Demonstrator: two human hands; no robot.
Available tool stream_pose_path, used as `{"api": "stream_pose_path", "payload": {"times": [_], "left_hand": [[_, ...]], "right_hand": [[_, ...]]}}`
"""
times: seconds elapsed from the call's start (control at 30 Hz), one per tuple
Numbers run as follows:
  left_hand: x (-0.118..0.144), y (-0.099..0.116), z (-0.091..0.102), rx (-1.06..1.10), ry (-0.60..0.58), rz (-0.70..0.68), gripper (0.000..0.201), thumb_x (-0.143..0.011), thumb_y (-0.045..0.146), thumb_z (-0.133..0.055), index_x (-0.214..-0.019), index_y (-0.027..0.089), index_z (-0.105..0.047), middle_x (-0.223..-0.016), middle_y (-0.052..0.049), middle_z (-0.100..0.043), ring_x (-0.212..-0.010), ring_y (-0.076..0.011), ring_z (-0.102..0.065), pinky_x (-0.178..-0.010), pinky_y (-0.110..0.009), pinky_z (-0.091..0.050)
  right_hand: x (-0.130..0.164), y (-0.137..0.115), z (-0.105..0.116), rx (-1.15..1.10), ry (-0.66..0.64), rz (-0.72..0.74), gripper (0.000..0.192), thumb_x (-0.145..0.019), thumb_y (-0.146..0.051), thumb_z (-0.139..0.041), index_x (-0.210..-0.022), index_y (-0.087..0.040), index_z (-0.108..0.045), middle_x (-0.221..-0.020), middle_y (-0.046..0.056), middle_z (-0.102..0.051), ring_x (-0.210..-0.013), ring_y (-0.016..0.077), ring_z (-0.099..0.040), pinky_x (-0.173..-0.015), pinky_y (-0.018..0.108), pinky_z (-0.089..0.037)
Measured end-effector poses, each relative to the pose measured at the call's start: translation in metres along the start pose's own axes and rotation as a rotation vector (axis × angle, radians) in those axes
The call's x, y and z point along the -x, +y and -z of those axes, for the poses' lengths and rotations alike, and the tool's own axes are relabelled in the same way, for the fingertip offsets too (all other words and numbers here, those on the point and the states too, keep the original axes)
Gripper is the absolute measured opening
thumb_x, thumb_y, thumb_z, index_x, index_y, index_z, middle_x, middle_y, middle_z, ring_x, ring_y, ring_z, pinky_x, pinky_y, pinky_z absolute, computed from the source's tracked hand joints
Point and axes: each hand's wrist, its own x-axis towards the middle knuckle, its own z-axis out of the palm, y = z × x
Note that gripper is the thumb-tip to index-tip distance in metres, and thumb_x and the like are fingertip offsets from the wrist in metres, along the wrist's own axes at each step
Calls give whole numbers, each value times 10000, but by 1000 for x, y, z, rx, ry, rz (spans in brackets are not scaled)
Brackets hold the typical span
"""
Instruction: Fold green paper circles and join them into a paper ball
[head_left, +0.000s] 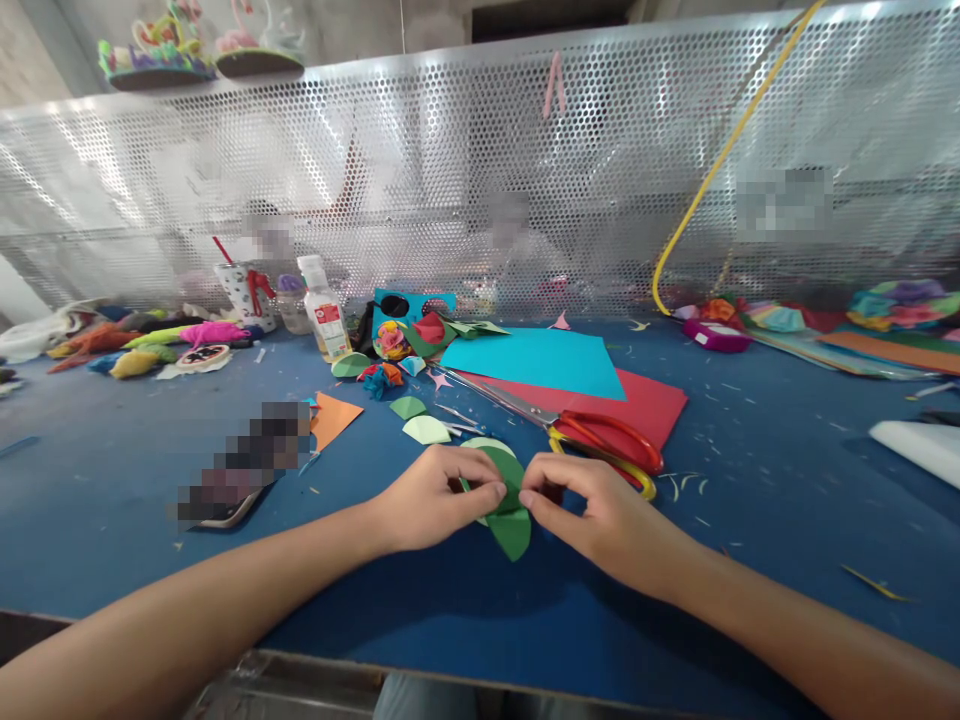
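1. Both forearms reaching in over blue table.
2. Left hand and right hand pinching green paper piece, fingertips nearly meeting, just above table centre.
3. Red-handled scissors just beyond, on red sheet; cyan sheet behind.

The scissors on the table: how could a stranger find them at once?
Start at the blue table and find the red paper sheet behind the right hand. The scissors lie across its near edge, the only metal tool there, with red and yellow handle loops.
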Motion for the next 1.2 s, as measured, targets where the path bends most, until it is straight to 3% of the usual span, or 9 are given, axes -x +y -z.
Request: {"api": "stream_pose_path", "payload": {"times": [0.57,1.03,1.2], "left_hand": [[-1,-8,0,120,-27,-34,194,-765,253,-579,-744,93,-687,-700,-36,-568,-626,-97,-491,-562,-194,-385],[-2,-7,-2,260,-26,44,121,-675,245,-673,-697,127,-687,-698,-24,-611,-653,-108,-529,-595,-211,-422],[-2,-9,-3,332,-13,93,144,-693,261,-659,-715,121,-683,-677,-17,-580,-567,-76,-495,-507,-183,-407]], "right_hand": [[0,3,-1,-62,-24,16,158,-806,-181,-452,-649,-188,-460,-653,-26,-470,-607,105,-441,-571,231,-374],[1,-2,1,-78,-33,56,149,-797,-155,-459,-654,-185,-484,-659,-12,-496,-609,110,-467,-573,235,-392],[2,-2,1,-92,-7,53,155,-814,-213,-468,-661,-188,-480,-656,-13,-502,-604,109,-465,-569,234,-393]]}}
